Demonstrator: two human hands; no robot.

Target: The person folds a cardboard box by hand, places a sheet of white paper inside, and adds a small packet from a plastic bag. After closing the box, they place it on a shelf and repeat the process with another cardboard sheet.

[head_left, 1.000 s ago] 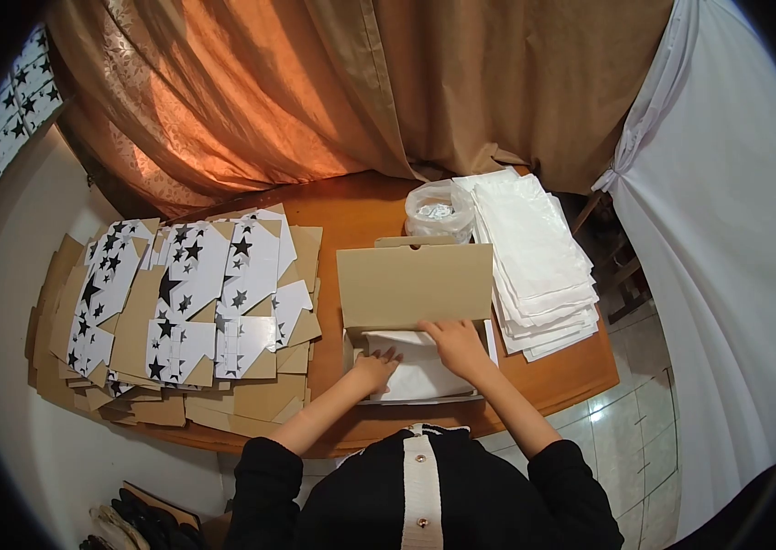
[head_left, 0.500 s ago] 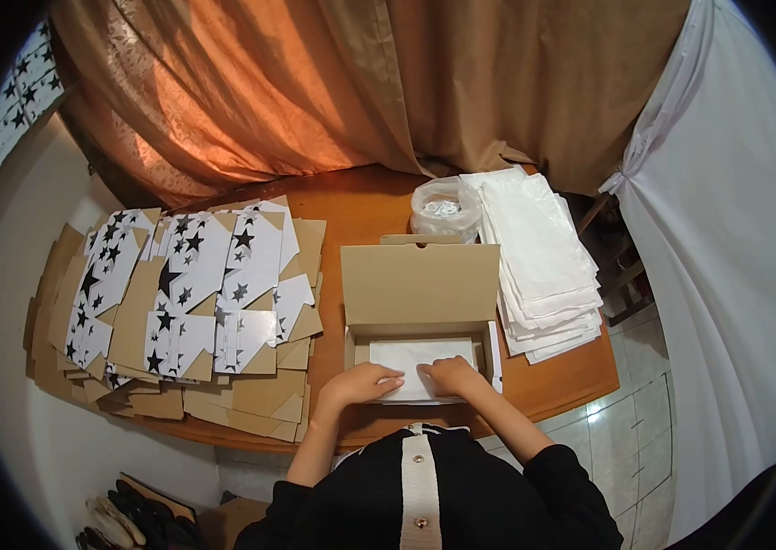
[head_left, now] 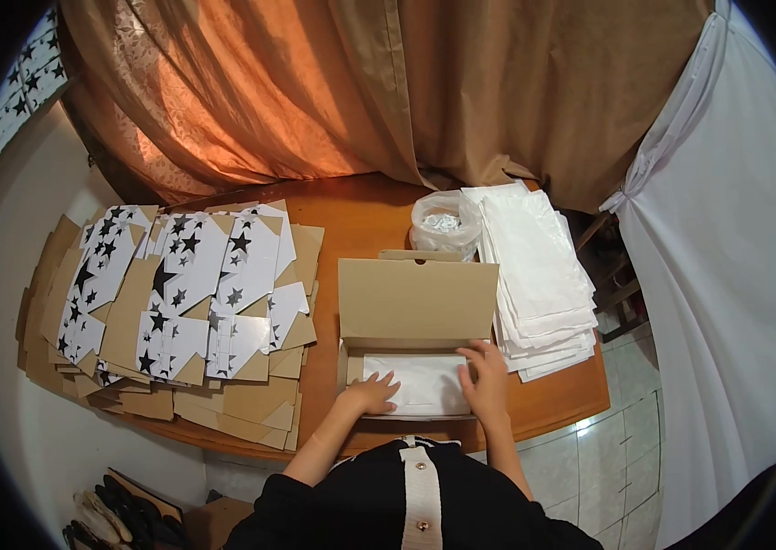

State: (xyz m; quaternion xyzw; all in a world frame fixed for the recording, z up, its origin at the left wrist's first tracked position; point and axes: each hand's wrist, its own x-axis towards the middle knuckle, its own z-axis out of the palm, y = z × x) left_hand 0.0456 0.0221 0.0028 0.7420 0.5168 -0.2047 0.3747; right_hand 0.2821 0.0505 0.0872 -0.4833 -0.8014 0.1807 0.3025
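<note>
An open cardboard box stands near the table's front edge, its brown lid raised at the back. Folded white paper lies flat inside it. My left hand rests with spread fingers on the paper's left end. At the box's right side, my right hand has its fingers apart and bent, over the paper's right end and the side wall. Neither hand grips anything that shows.
Flat star-printed cardboard pieces are piled on the table's left. Behind the box sits a plastic bag with small shiny items. A stack of white paper sheets lies at the right, near the wooden table's edge.
My right hand has moved right and up from the paper's middle to the box's right side, its fingers opening. My left hand has shifted slightly left and spread. The view has tilted a little.
</note>
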